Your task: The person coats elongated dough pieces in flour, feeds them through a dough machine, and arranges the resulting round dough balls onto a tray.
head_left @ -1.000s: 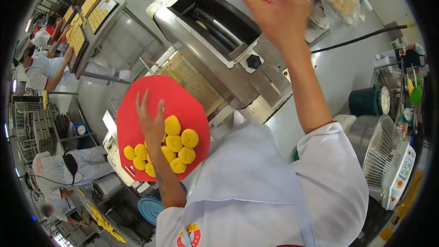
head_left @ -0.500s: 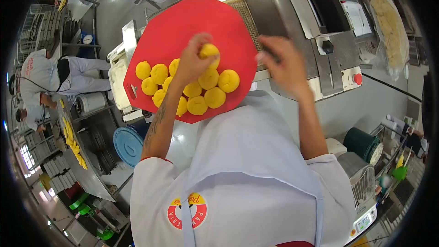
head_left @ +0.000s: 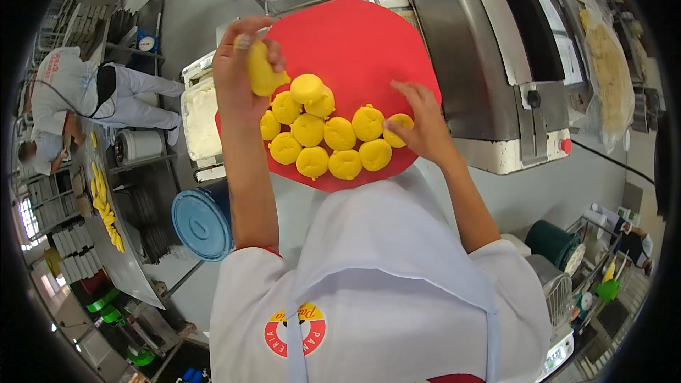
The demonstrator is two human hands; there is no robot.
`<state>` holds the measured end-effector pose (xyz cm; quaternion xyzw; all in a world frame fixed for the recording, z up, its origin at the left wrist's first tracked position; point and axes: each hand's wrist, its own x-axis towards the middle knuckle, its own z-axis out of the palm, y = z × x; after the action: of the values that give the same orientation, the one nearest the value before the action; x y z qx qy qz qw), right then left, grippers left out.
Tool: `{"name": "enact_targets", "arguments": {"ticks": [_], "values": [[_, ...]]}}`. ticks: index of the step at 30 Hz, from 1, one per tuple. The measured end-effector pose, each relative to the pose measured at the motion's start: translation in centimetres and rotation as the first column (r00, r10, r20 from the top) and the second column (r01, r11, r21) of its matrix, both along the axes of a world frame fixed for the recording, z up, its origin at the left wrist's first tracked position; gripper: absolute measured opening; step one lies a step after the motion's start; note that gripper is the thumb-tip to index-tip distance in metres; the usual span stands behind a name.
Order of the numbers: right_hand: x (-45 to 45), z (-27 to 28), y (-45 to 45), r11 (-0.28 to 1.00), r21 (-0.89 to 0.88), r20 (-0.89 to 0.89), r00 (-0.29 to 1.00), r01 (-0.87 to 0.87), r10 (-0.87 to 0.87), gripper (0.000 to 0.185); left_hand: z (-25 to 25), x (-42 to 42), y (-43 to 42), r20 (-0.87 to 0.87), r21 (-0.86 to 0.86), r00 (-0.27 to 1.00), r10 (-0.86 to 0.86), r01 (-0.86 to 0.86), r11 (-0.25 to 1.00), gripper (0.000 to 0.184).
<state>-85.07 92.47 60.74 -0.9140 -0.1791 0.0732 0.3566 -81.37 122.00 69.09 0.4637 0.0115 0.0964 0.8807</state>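
Several round yellow dough pieces (head_left: pixel 340 133) sit on the red board (head_left: pixel 340 42), mostly on the half nearer my body. One piece (head_left: pixel 306 89) rests partly on top of its neighbours. My left hand (head_left: pixel 248 64) is raised over the board's left edge, with its fingers wrapped round a yellow dough lump (head_left: pixel 264 72). At the right side of the board, my right hand (head_left: pixel 418 124) has its fingers apart and touches or hovers beside the rightmost dough piece (head_left: pixel 399 130).
A steel machine (head_left: pixel 461 50) with a red button stands right of the board. To the left are a white tub (head_left: pixel 202 120) and a blue lidded bin (head_left: pixel 202 225). Further left, a person (head_left: pixel 64 89) stands at a table with yellow dough strips (head_left: pixel 104 206).
My left hand has moved left and lifted a dough lump off the board. My right hand has come down to the board's right side. The view has shifted, and the machine's opening looks partly covered.
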Motion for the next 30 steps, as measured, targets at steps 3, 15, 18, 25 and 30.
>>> {"name": "enact_targets", "arguments": {"ticks": [3, 15, 18, 25, 30], "values": [[2.8, 2.8, 5.7, 0.987, 0.117, 0.148, 0.984, -0.112, 0.095, 0.073, 0.5, -0.7, -0.1, -0.036, 0.584, 0.98, 0.194, -0.136, 0.8, 0.028], [11.7, -1.2, 4.1, -0.195, 0.673, -0.649, 0.696, 0.714, 0.308, 0.041, -10.5, -5.2, -4.3, -0.107, 0.977, 0.987, -0.119, 0.082, -0.196, 0.037], [9.6, 5.8, -2.4, 0.079, 0.889, -0.455, 0.89, 0.452, 0.026, 0.037, -11.2, -3.9, -3.1, -0.048, 0.992, 0.994, -0.099, 0.059, 0.11, 0.024], [11.6, 21.6, -19.0, 0.627, 0.764, 0.566, 0.31, 0.15, -0.764, 0.034, -8.5, -3.0, -1.4, -0.392, -0.424, 0.9, -0.191, 0.008, 0.906, 0.033], [18.6, 11.0, -21.6, 0.838, 0.07, 0.724, 0.551, 0.541, -0.416, 0.065, -3.9, -2.4, -12.0, -0.27, -0.21, 0.93, -0.249, 0.195, 0.958, 0.037]]}}
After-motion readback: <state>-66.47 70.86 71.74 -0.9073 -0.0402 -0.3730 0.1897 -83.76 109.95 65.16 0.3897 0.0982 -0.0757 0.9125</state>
